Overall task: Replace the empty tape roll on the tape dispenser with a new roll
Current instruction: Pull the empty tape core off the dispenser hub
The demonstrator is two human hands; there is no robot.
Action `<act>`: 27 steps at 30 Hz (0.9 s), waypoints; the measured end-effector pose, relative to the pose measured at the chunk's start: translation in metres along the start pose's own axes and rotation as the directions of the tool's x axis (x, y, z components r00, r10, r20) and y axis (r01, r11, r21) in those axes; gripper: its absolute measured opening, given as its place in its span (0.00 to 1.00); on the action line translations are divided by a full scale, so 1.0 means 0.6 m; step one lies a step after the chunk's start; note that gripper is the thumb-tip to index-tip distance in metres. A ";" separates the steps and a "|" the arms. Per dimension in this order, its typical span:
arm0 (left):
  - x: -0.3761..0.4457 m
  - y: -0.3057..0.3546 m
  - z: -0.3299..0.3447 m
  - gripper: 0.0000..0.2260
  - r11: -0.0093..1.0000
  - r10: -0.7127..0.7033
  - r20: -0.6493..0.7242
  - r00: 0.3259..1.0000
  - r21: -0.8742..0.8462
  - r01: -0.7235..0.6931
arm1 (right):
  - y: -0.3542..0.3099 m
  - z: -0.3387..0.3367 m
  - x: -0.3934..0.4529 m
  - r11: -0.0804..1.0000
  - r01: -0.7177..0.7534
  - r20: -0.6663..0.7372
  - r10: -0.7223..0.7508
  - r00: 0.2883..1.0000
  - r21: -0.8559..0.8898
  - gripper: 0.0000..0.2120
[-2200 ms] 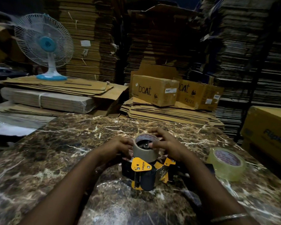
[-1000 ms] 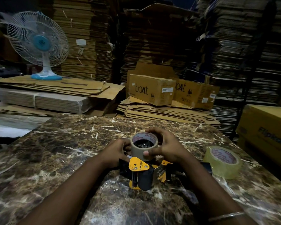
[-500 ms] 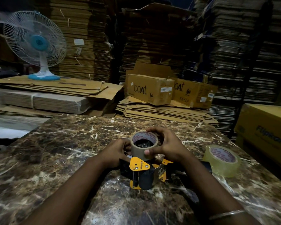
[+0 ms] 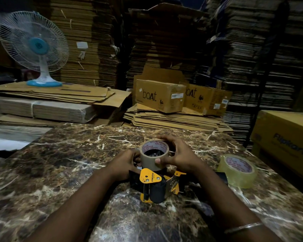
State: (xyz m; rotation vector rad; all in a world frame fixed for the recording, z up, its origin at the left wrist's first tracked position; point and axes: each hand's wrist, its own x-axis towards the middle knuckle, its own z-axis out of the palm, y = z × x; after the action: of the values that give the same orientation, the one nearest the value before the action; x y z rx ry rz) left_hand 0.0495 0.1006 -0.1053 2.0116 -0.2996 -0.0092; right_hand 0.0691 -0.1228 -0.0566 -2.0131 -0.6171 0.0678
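While both hands close around it, the brown tape roll (image 4: 154, 155) sits on top of the yellow and black tape dispenser (image 4: 155, 186), which rests on the marble table (image 4: 63, 172). The right hand (image 4: 177, 155) wraps the roll's far and right side, thumb pressed on its near wall. The left hand (image 4: 125, 162) grips the roll's left side, fingers curled behind it and mostly hidden. A clear tape roll (image 4: 238, 171) lies flat on the table well to the right, apart from both hands. Behind the table, 2 boat cartons (image 4: 160, 96) rest on flattened cardboard, and a fan (image 4: 36, 48) stands at far left.
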 end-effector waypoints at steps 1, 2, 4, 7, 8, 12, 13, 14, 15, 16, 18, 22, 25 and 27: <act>0.001 0.000 0.000 0.27 1.000 0.003 -0.002 1.000 -0.005 -0.003 | -0.004 0.001 -0.001 1.000 0.005 0.021 -0.004 1.000 -0.025 0.38; 0.001 0.000 0.001 0.25 1.000 0.008 -0.009 1.000 -0.011 -0.008 | -0.008 0.002 -0.001 0.998 0.005 0.035 -0.003 0.999 -0.060 0.39; 0.000 0.001 0.003 0.23 1.000 0.018 -0.013 1.000 -0.024 -0.019 | -0.018 0.008 0.002 0.989 -0.002 0.045 0.008 0.999 -0.145 0.44; 0.001 -0.002 0.003 0.23 1.000 0.029 -0.019 0.999 -0.005 -0.030 | -0.023 0.021 0.007 0.968 -0.006 0.012 0.010 1.000 -0.252 0.55; 0.000 -0.001 0.002 0.23 0.999 0.036 -0.020 0.999 -0.003 -0.036 | -0.020 0.023 0.008 0.966 -0.007 -0.007 0.005 1.000 -0.260 0.55; 0.001 -0.002 0.003 0.24 0.998 0.057 -0.014 0.998 0.008 -0.057 | -0.010 0.019 0.010 0.981 0.003 -0.020 -0.007 1.000 -0.192 0.53; 0.000 0.000 0.004 0.23 0.998 0.059 -0.018 0.998 0.004 -0.059 | -0.009 0.019 0.009 0.985 0.006 -0.023 -0.010 1.000 -0.175 0.54; 0.000 0.001 0.004 0.23 0.998 0.065 -0.026 0.998 0.009 -0.065 | -0.008 0.019 0.009 0.987 0.005 -0.027 -0.009 1.000 -0.158 0.54; 0.001 0.000 0.005 0.22 0.998 0.062 -0.030 0.998 0.019 -0.062 | -0.007 0.019 0.008 0.989 -0.001 -0.031 -0.004 1.000 -0.145 0.52; 0.001 -0.001 0.005 0.22 0.998 0.061 -0.029 0.998 0.028 -0.060 | -0.006 0.020 0.008 0.992 -0.004 -0.033 -0.001 0.999 -0.126 0.50; 0.004 -0.006 0.004 0.20 0.999 0.034 -0.033 0.999 0.022 -0.034 | -0.006 0.015 0.007 0.999 0.003 -0.047 -0.005 0.999 -0.039 0.45; 0.006 -0.009 0.005 0.16 0.994 0.025 -0.005 1.000 0.103 -0.024 | -0.021 0.004 0.004 0.978 0.057 -0.207 -0.015 0.978 0.199 0.35; 0.006 -0.014 0.005 0.16 0.996 0.028 0.001 1.000 0.088 -0.028 | -0.020 0.019 0.009 0.998 0.005 -0.254 0.011 0.967 0.065 0.44; 0.003 -0.013 0.005 0.19 0.995 0.041 0.016 0.999 0.091 -0.042 | -0.017 0.018 0.014 0.991 -0.033 -0.335 0.075 0.939 0.130 0.43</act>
State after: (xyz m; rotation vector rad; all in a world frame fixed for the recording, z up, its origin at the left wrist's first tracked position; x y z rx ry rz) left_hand 0.0524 0.1009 -0.1135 2.0966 -0.3565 0.0161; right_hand 0.0693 -0.1061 -0.0517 -1.8650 -0.3283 -0.2011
